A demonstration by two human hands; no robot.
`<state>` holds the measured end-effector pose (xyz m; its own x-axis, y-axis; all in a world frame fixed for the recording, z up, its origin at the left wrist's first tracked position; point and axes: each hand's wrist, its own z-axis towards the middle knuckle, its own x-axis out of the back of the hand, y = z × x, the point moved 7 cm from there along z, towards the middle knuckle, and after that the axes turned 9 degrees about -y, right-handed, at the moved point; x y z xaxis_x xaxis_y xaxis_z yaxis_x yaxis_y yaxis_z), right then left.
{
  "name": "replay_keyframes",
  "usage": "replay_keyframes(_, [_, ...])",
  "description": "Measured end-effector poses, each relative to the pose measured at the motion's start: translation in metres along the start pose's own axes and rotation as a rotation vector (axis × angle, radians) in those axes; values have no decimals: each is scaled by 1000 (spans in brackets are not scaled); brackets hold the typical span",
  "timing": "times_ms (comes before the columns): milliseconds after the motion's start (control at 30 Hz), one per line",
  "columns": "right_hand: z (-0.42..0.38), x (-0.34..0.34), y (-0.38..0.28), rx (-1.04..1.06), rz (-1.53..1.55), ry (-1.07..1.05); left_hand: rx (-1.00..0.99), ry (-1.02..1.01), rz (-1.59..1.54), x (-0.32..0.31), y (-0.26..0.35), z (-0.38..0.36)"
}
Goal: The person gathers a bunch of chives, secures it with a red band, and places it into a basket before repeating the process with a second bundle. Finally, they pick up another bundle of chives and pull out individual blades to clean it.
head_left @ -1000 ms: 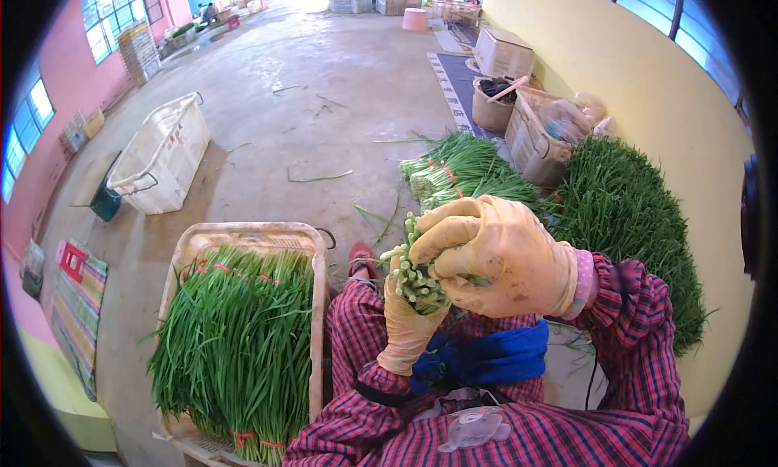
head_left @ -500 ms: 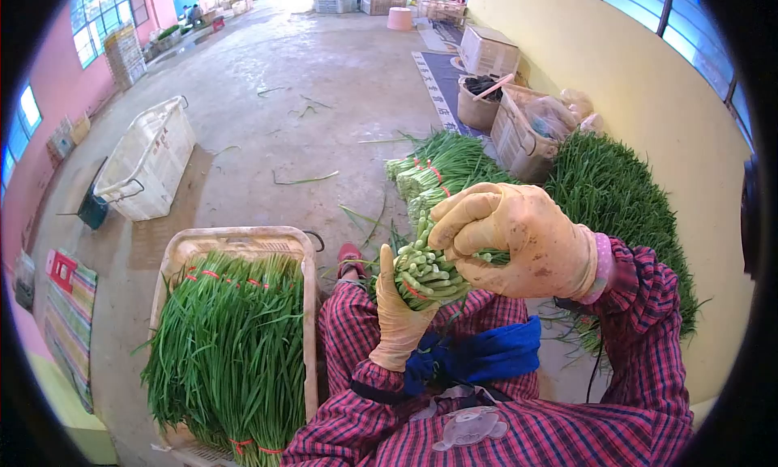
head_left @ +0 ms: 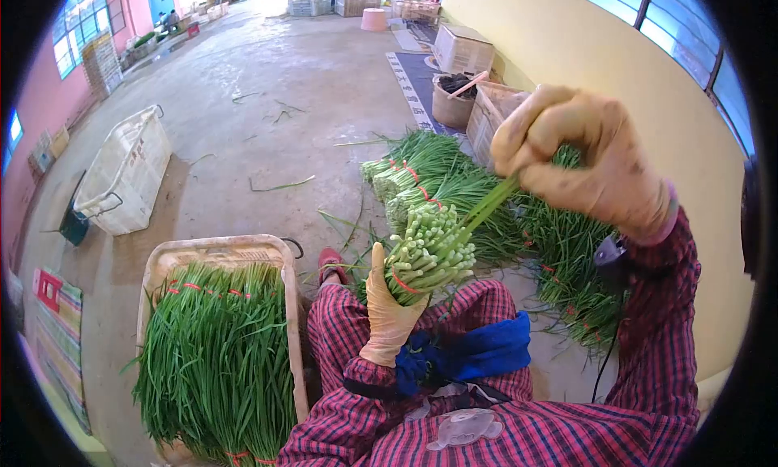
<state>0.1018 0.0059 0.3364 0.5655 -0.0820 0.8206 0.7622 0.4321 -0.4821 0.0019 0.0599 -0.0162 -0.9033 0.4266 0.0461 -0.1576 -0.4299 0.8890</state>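
My left hand (head_left: pixel 386 309), in a tan glove, grips a bundle of green stalks (head_left: pixel 425 252) above my lap, cut ends pointing away from me, with a red band around it. My right hand (head_left: pixel 585 155), also gloved, is raised up to the right and pinches a few green stalks (head_left: pixel 485 209) that run down into the bundle. I wear a red plaid shirt and sit with a blue cloth (head_left: pixel 478 349) on my lap.
A tan crate (head_left: pixel 219 252) of banded green bundles stands at my left. More tied bundles (head_left: pixel 421 179) and a loose green heap (head_left: pixel 571 248) lie ahead and right by the yellow wall. A white basket (head_left: pixel 121 171), boxes (head_left: pixel 462 49) and a bucket (head_left: pixel 450 102) stand farther off.
My right hand has lifted off the bundle and moved up and right, drawing a few stalks out of it. The left hand keeps its hold on the bundle.
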Motion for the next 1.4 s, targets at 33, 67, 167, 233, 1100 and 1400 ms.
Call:
replay_keyframes(33, [0,11,3,-11,10,18,19,-30,-46,-2,1,0])
replay_keyframes(67, [0,23,6,-20,20,36,37,-60,-90,-2,3,0])
replay_keyframes(167, [1,70,2,-145,-28,150,57,-61,-85,-1,8,0])
replay_keyframes(233, [-9,142,13,17,-315,253,68,-67,-64,-1,7,0])
replay_keyframes(1100, [-6,-113,61,491,-617,-195,187,-92,-293,-9,-23,-8])
replay_keyframes(1400, [-11,-127,53,541,-747,-338,182,-130,-209,-10,-16,-9])
